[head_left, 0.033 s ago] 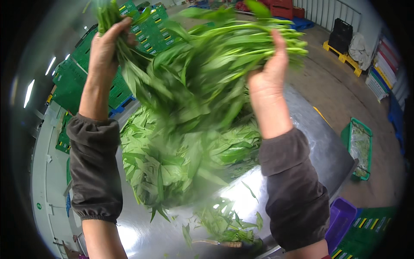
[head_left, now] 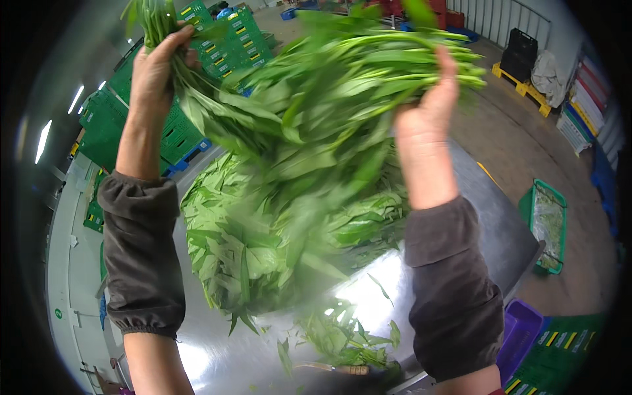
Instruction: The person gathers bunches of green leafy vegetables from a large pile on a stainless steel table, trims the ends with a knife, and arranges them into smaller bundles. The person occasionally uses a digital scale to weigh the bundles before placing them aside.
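Note:
My left hand (head_left: 158,69) is raised at the upper left, closed around the stems of a bunch of long-leaved greens (head_left: 155,25) that look like water spinach. At the upper right my right hand (head_left: 429,102) grips a second, larger bunch (head_left: 375,69), its cut stems pointing right. The leaves of both bunches meet and hang between my hands, blurred by motion. Beneath them a pile of the same greens (head_left: 227,253) lies on a shiny metal table (head_left: 494,210). Loose leaves (head_left: 332,336) and a wooden-handled tool (head_left: 352,370), perhaps a knife, lie at the near edge.
Stacked green crates (head_left: 230,49) stand beyond the table on the left, on a blue pallet (head_left: 192,157). On the right floor sits a green crate (head_left: 559,243) with a clear plastic bag. A purple bin (head_left: 523,336) and more green crates (head_left: 569,355) are at the lower right.
My right hand has moved a little to the right with its bunch, and my left hand slightly to the left. The hands are farther apart, and the leaves between them are more stretched out.

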`<act>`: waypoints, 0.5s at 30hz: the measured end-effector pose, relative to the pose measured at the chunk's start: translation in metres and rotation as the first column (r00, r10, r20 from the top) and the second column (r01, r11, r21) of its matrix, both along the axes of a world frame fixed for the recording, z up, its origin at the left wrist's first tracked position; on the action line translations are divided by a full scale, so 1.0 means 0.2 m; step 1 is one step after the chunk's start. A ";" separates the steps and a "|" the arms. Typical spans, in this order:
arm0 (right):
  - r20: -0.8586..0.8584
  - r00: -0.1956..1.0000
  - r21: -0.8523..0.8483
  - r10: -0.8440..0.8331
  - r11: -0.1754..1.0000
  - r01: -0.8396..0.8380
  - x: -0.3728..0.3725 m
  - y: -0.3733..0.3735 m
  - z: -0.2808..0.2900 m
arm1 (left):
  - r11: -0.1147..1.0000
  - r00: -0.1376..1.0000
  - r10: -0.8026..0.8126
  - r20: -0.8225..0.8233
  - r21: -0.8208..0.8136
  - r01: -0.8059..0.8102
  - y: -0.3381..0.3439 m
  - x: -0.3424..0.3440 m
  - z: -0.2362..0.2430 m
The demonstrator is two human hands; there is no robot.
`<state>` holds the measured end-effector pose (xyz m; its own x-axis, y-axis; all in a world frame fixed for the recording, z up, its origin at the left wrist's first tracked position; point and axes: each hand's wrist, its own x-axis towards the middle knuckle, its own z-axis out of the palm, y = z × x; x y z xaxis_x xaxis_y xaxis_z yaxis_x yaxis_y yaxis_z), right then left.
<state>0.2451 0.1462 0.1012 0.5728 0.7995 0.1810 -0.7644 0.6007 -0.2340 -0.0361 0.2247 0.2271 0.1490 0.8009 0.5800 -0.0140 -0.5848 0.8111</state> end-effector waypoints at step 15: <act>0.419 0.760 0.075 -0.496 0.854 0.516 0.89 -1.37 0.42 | 0.961 0.188 0.187 -0.964 0.140 -0.241 -0.21 -0.03 -0.91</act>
<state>0.4231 -0.1288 0.1845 0.7761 0.4272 0.4638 -0.1790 0.8546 -0.4875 -0.0417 0.1835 0.0458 0.3877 0.9164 0.0992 0.9104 -0.3975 0.1146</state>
